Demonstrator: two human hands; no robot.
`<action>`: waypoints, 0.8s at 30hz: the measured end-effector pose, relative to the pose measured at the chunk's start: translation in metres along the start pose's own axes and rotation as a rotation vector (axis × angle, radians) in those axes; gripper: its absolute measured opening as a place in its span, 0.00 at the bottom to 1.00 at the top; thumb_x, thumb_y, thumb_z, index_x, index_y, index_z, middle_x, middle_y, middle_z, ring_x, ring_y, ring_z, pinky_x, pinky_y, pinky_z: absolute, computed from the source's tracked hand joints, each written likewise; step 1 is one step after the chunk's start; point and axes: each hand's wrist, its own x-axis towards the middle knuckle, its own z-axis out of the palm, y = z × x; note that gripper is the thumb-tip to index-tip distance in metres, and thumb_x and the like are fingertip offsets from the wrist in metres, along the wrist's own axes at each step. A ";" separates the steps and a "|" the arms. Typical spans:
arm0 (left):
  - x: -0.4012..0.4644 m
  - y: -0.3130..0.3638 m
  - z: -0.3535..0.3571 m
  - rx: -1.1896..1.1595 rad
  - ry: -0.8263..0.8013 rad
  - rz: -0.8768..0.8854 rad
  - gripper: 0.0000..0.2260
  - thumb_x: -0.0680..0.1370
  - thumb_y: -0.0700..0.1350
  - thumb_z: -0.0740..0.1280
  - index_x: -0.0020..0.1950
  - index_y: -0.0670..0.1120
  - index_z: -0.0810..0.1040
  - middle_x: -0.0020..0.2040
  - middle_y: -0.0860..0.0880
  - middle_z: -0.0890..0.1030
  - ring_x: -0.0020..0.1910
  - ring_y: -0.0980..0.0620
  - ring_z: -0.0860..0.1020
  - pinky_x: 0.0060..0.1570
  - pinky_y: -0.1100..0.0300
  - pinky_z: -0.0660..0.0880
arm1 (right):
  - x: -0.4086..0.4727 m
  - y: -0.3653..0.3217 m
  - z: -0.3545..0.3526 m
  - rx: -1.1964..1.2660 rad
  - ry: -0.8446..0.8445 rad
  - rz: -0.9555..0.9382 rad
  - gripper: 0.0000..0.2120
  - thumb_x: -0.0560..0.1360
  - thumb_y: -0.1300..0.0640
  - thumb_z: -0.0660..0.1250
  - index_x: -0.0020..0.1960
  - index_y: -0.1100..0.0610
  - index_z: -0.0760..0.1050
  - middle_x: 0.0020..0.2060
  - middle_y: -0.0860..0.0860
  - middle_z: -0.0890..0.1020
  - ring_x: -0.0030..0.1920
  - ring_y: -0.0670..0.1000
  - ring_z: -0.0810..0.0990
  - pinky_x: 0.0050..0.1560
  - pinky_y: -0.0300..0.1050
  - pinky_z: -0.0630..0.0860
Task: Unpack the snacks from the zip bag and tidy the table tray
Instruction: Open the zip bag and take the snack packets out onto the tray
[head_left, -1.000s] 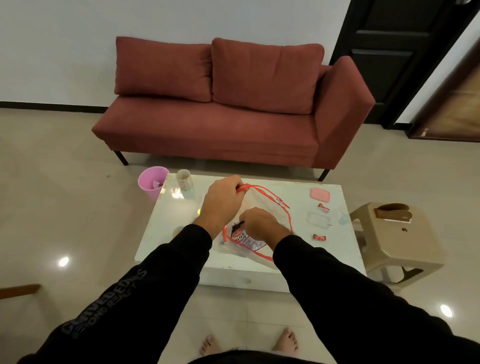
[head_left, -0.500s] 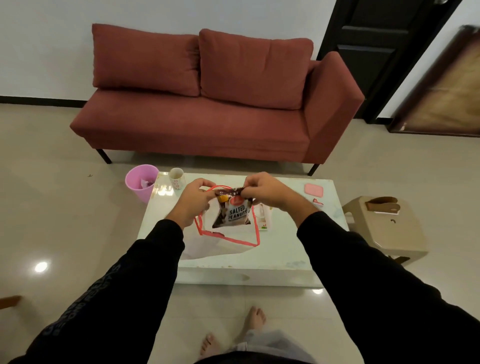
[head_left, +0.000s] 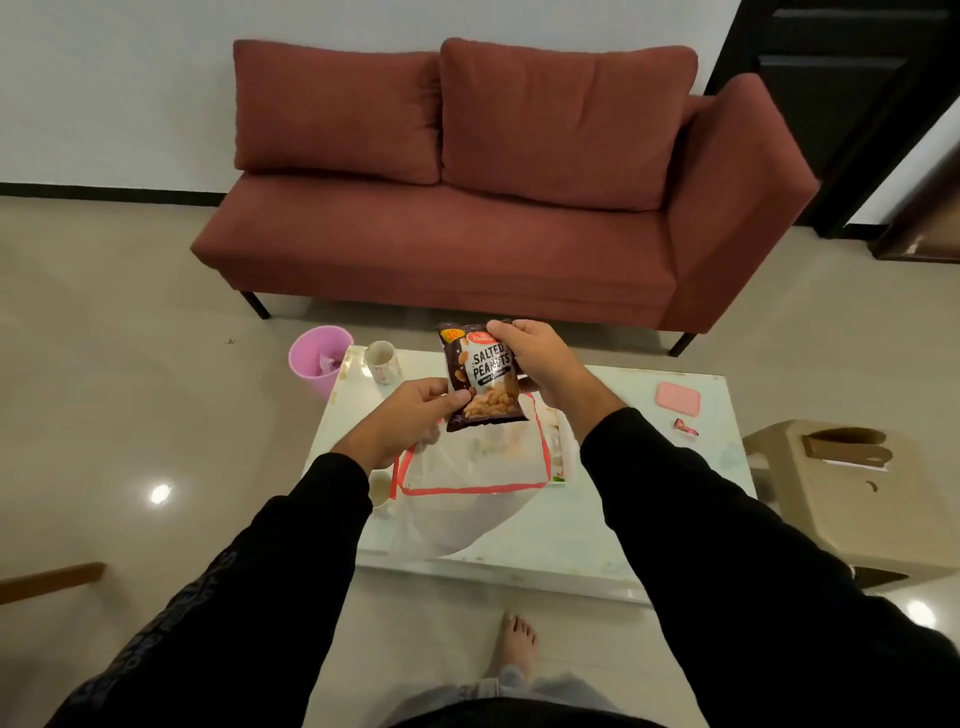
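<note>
Right hand (head_left: 535, 358) grips peanut packet (head_left: 482, 376) top, above table (head_left: 597, 519); left hand (head_left: 410, 418) pinches zip bag (head_left: 467, 483) rim beside packet's lower corner.

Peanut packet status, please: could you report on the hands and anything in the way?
Both hands, left and right, grip peanut packet. Packet above zip bag. Nothing in the way.

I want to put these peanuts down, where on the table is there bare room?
Bare tabletop lies right of the zip bag, between it and the pink lid, running down to the near right edge of the table. The far left corner is crowded by the cup; the bag fills the near left.
</note>
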 end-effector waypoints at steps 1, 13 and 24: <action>0.004 0.001 0.000 -0.045 0.011 -0.020 0.10 0.80 0.51 0.64 0.58 0.49 0.78 0.33 0.54 0.81 0.25 0.58 0.64 0.25 0.66 0.61 | 0.006 0.002 -0.001 0.036 -0.038 0.015 0.19 0.78 0.41 0.64 0.52 0.58 0.77 0.43 0.54 0.85 0.42 0.53 0.83 0.41 0.46 0.79; 0.032 -0.042 -0.007 -0.291 -0.198 -0.229 0.10 0.77 0.51 0.66 0.52 0.46 0.80 0.37 0.49 0.73 0.25 0.58 0.60 0.21 0.70 0.58 | 0.064 0.037 -0.022 0.078 -0.253 0.168 0.12 0.72 0.59 0.74 0.54 0.53 0.77 0.46 0.52 0.85 0.46 0.53 0.83 0.46 0.49 0.79; 0.067 -0.087 -0.002 -0.307 -0.235 -0.427 0.09 0.81 0.45 0.64 0.58 0.46 0.81 0.36 0.49 0.73 0.23 0.59 0.60 0.20 0.70 0.58 | 0.127 0.148 -0.005 0.153 0.140 0.345 0.16 0.69 0.61 0.77 0.55 0.59 0.77 0.47 0.55 0.85 0.44 0.53 0.86 0.47 0.52 0.83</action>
